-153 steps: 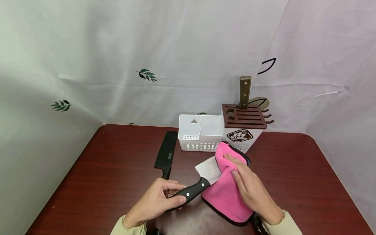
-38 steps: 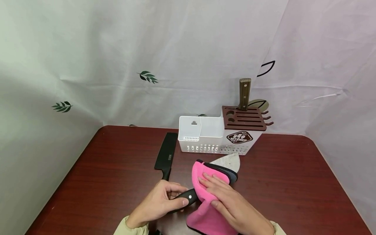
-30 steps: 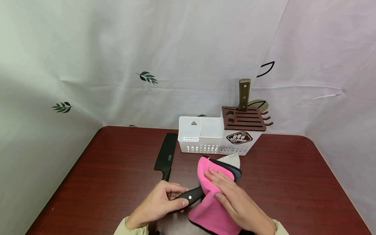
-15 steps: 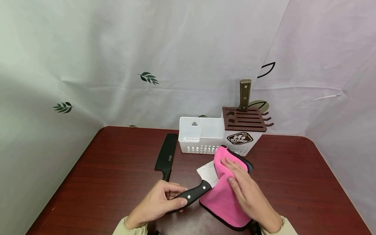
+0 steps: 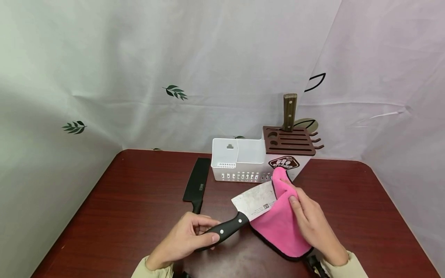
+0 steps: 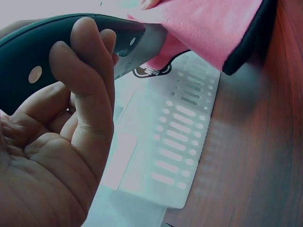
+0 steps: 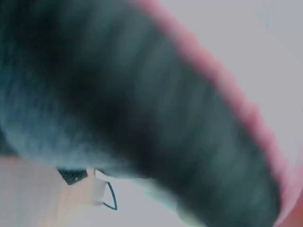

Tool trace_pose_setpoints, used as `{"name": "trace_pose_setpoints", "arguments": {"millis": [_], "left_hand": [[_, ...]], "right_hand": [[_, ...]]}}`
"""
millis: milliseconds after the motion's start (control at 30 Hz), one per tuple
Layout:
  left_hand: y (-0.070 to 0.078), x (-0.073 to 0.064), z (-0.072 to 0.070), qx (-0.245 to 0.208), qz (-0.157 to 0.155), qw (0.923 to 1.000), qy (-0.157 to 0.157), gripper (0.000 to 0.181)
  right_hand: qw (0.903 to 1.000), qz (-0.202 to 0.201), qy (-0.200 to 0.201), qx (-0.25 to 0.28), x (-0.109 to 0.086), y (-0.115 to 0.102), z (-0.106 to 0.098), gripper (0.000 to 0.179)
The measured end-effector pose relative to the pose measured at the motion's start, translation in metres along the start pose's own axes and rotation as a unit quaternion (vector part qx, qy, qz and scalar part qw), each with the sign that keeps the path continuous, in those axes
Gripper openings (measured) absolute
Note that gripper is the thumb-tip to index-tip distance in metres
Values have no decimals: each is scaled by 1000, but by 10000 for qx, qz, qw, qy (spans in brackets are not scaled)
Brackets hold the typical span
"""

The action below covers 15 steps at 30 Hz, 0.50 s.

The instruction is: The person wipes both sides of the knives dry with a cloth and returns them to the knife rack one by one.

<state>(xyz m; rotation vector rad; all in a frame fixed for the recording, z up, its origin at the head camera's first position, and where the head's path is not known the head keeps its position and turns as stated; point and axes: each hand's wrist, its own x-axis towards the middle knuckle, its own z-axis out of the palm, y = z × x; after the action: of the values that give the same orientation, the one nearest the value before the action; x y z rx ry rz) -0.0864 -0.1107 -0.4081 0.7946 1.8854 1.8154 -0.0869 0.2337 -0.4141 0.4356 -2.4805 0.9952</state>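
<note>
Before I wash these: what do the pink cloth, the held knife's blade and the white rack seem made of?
Pink cloth: soft fabric, perhaps microfiber; matte surface, pliant folds.
Blade: metal, likely steel; grey, mottled, with a dull sheen.
White rack: probably smooth molded plastic, judging by its thin, neatly perforated walls.

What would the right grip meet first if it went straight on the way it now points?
Past the pink, black-edged cloth it pinches, the right grip would probably first meet the white plastic, brown-topped knife holder; relative height is unclear.
</note>
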Motion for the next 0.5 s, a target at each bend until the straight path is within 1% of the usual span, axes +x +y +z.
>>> {"name": "trace_pose_setpoints", "arguments": {"millis": [133,300,367,400,433,467,500], "left_hand": [[-1,0,-1,-211,166,9996,20,23],[0,-1,-2,-401,306,9987,18,24],[0,-1,-2,-408,321,9987,18,24],[0,-1,-2,-400,327,9987,18,24],[0,-1,-2,-417,333,9986,18,24],[0,-1,-3,-424,342,9985,17,24],[0,-1,-3,-452,351,9984,13,24]], "right_hand": [[9991,366,130,161,0,6,-11,22],[9946,892,207,490,1,13,-23,23],[9904,1121,219,784,2,16,-25,26],[9862,1256,187,1060,2,17,-25,29],[9785,1420,107,1495,2,18,-25,33],[9661,1617,3,2013,2,19,-25,39],[9504,1804,-89,2531,2,21,-24,44]]}}
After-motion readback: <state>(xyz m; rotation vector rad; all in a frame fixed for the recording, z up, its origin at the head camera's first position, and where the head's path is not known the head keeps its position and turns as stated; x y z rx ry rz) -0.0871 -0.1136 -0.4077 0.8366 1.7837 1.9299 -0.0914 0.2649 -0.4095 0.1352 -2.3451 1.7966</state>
